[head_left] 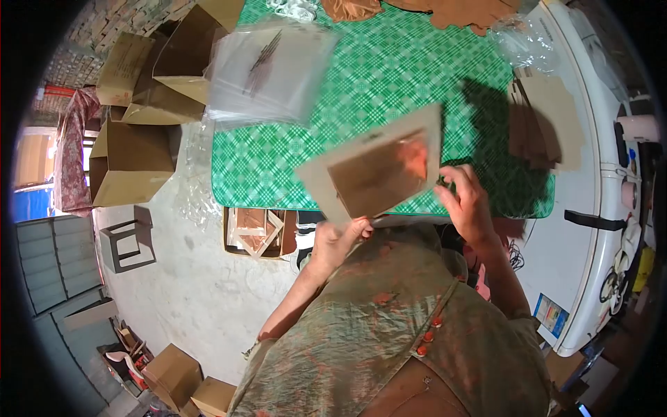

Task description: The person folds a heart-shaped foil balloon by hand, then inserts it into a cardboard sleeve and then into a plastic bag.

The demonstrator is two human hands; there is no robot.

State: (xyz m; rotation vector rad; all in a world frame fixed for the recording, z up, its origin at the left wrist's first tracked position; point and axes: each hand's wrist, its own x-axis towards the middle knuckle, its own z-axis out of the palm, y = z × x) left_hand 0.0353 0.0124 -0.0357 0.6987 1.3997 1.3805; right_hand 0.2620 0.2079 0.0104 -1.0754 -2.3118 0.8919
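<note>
A flat cardboard frame (pixel 319 182) with a shiny brown, reflective middle hangs tilted over the front edge of the green checked table (pixel 278 156). My left hand (pixel 336 243) pinches its lower edge between thumb and fingers. On the other side, my right hand (pixel 463 198) is close by the frame's right edge, thumb and fingers curled; whether it touches the frame is unclear. A stack of clear plastic sleeves (pixel 271 73) lies on the table, beyond and left of the frame.
Cardboard pieces (pixel 549 121) lie at the right on a white surface. Open cardboard boxes (pixel 132 163) stand at the left. Below the table edge, a box (pixel 228 249) holds similar frames. Brown sheets (pixel 458 12) and crumpled plastic (pixel 524 42) lie along the far edge.
</note>
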